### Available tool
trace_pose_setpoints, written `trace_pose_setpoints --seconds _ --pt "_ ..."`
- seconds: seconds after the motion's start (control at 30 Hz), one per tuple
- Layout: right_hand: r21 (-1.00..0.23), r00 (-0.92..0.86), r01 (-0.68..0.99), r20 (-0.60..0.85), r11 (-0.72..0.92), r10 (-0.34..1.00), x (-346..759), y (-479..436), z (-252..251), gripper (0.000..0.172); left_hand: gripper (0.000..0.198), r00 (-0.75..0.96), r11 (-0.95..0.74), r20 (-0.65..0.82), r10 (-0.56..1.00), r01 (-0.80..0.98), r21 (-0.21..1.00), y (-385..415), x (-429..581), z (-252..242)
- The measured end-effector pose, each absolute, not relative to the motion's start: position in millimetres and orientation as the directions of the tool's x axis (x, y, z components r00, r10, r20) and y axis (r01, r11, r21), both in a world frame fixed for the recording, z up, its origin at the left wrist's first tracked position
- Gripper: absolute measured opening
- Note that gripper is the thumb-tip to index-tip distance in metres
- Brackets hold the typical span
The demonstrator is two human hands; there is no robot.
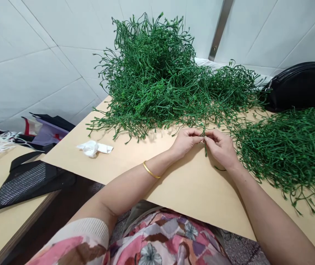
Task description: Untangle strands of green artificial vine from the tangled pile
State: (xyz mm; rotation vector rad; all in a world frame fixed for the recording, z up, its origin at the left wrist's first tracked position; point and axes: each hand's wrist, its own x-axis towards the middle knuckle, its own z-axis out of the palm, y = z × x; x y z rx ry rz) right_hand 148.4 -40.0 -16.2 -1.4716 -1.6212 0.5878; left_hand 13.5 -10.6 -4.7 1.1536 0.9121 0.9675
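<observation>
Between the fingertips of both hands is a thin green plastic plant stem (205, 150), its lower end sticking out below them. My left hand (186, 141) pinches it from the left; a gold bangle circles that wrist. From the other side my right hand (220, 146) pinches the same stem, thumb and forefinger together. The fingers partly hide it. Just behind the hands rises a tall heap of green artificial stems (157, 77) with small budded tips. Beside my right forearm a second, flatter pile of green stems (292, 147) spreads over the table (179, 191).
A crumpled white tissue (92, 148) lies left on the table. At the back right stands a black bag (302, 86). Another table at left bears a black mesh pouch (22, 182) and white strings (0, 143). A folded umbrella-like bundle (48, 129) sits by the tiled wall (30, 73).
</observation>
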Motion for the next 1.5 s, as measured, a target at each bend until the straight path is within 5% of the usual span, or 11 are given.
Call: trace_pose_setpoints --seconds 0.5,0.83,1.1,1.3,1.5 --pt "-0.921 0.061 0.359 0.184 0.150 0.981 159.1 -34.3 -13.2 0.012 0.012 0.345 0.138 -0.121 0.931 -0.028 0.990 -5.8 15.3 -6.5" --pt "-0.608 -0.030 0.715 0.469 0.347 0.883 173.0 -33.6 -9.5 0.023 0.021 0.506 0.364 -0.281 0.816 -0.071 0.929 4.6 -0.5 1.4" --pt "-0.481 -0.029 0.802 0.561 0.354 0.827 169.2 -36.5 -6.9 0.023 0.022 0.546 0.380 -0.265 0.794 -0.107 0.919 5.9 -1.1 0.1" --pt "-0.258 -0.021 0.921 0.714 0.291 0.700 164.3 -44.0 1.4 0.019 0.027 0.489 0.332 -0.268 0.830 -0.047 0.942 2.9 3.3 0.1" --pt "-0.278 -0.239 0.839 0.586 0.469 0.774 152.5 -49.5 0.5 0.022 0.025 0.489 0.306 -0.241 0.838 -0.057 0.950 1.2 5.0 -1.0"
